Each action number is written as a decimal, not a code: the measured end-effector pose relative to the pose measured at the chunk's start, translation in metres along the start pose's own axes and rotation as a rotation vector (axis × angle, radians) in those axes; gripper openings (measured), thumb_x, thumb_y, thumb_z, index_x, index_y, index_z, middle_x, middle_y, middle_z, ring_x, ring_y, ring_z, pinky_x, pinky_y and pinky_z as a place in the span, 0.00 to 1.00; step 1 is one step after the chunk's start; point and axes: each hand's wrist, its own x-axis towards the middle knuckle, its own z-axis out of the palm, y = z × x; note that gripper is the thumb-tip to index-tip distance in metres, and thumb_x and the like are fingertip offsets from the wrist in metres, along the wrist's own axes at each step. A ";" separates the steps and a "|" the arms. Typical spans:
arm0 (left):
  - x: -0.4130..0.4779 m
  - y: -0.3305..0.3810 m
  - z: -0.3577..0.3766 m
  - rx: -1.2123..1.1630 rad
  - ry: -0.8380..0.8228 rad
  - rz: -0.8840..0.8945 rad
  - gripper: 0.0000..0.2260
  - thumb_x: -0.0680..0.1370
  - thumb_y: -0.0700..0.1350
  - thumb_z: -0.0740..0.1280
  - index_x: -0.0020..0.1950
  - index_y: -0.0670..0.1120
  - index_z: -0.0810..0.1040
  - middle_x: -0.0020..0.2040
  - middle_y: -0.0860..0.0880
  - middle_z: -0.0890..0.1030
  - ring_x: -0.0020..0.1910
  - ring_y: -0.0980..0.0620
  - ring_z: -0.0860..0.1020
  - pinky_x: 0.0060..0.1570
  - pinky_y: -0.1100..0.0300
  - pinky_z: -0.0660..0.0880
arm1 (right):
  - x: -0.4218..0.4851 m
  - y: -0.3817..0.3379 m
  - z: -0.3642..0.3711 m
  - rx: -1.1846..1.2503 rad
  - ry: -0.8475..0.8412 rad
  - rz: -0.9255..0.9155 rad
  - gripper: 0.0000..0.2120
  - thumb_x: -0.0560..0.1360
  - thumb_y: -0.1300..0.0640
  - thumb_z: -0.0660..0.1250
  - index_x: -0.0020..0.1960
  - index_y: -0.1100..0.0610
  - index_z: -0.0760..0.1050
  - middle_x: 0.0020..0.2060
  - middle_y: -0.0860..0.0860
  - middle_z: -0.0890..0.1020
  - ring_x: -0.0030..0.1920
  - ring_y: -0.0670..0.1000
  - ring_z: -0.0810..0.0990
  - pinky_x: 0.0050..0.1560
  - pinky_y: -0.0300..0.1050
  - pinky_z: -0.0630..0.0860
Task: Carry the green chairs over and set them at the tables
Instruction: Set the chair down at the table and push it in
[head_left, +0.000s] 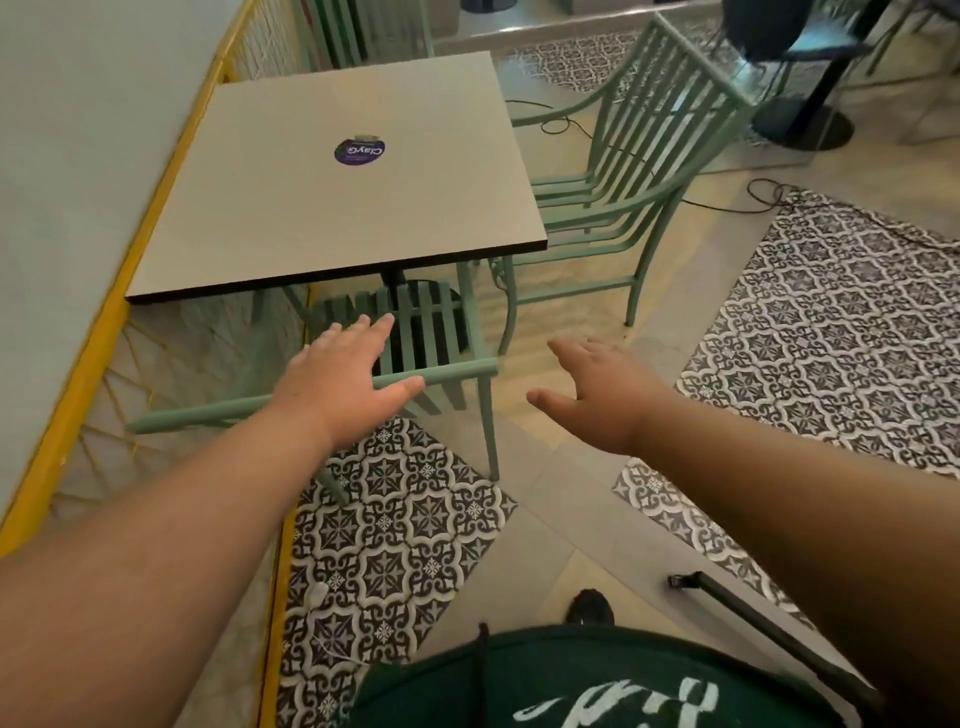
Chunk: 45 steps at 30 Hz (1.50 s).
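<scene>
Green slatted metal is what the task turns on, and two such chairs already stand at the square grey bench (291, 208), which serves as the landmark here. Left of the bench runs a yellow rail (98, 338) along the pale wall. At the bench's near edge, the near chair (415, 332) is tucked in with its seat partly under the top and its top rail facing the person. The left hand (345, 376) lies over that top rail with fingers spread flat, not clamped on it; whether the palm presses on the rail or only hovers cannot be told. A round purple sticker (359, 149) sits near the middle of the bench top.

Right of the near chair, the right hand (597, 389) hangs in open air above the floor, fingers loosely apart, holding nothing and touching nothing. At the bench's right edge stands the side chair (623, 171), its seat pushed toward the bench and its tall slatted back turned outward. Beyond it the patterned floor tiles (841, 322) spread away from the bench.

As a judgement, this bench looks close to finished on its near and right sides, with the near chair perhaps getting a last nudge. More green slats (343, 26) show past the bench's far edge, too cropped to tell. Whether other benches lack chairs cannot be seen.
</scene>
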 end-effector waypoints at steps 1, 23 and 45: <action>0.011 0.014 0.003 -0.001 0.000 0.010 0.41 0.74 0.75 0.54 0.82 0.58 0.50 0.82 0.51 0.58 0.80 0.44 0.57 0.74 0.39 0.59 | 0.004 0.014 -0.006 -0.002 -0.012 0.008 0.38 0.79 0.33 0.58 0.81 0.52 0.56 0.78 0.54 0.65 0.77 0.58 0.62 0.76 0.56 0.59; 0.313 0.205 -0.006 0.062 -0.113 0.287 0.40 0.76 0.71 0.56 0.83 0.55 0.53 0.82 0.48 0.58 0.80 0.43 0.57 0.76 0.44 0.58 | 0.181 0.245 -0.112 0.007 -0.016 0.151 0.40 0.75 0.29 0.59 0.79 0.51 0.60 0.74 0.54 0.72 0.72 0.58 0.69 0.72 0.55 0.66; 0.574 0.468 -0.015 0.030 -0.053 0.164 0.40 0.76 0.71 0.58 0.83 0.54 0.53 0.82 0.48 0.59 0.81 0.42 0.56 0.77 0.41 0.57 | 0.368 0.545 -0.284 -0.127 -0.051 -0.021 0.42 0.75 0.28 0.57 0.80 0.52 0.58 0.75 0.53 0.70 0.76 0.59 0.63 0.75 0.58 0.60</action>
